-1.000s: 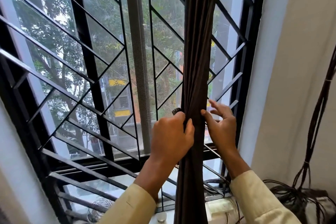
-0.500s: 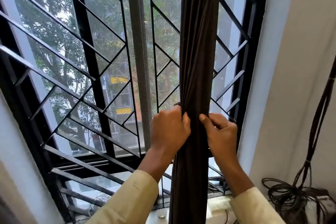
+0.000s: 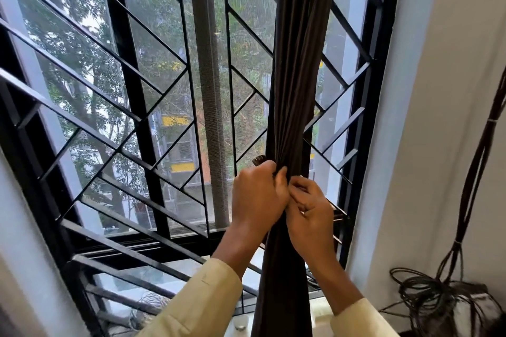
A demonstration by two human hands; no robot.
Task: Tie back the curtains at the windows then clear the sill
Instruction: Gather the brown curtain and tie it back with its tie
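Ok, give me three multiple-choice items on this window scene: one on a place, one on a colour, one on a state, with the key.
1. Where does the coil of cables lie? A at lower right, by the wall; B at upper left; C at top centre.
2. What colour is the curtain? A white; B dark brown; C red.
3. How is the curtain? A spread out flat; B lying on the floor; C gathered into a bunch, gripped by the left hand and pinched by the right hand.
Key: 1 A, the coil sits low beside the white wall on the right; 2 B, its folds are dark brown; 3 C, the fingers of both hands curl on the bunched cloth.
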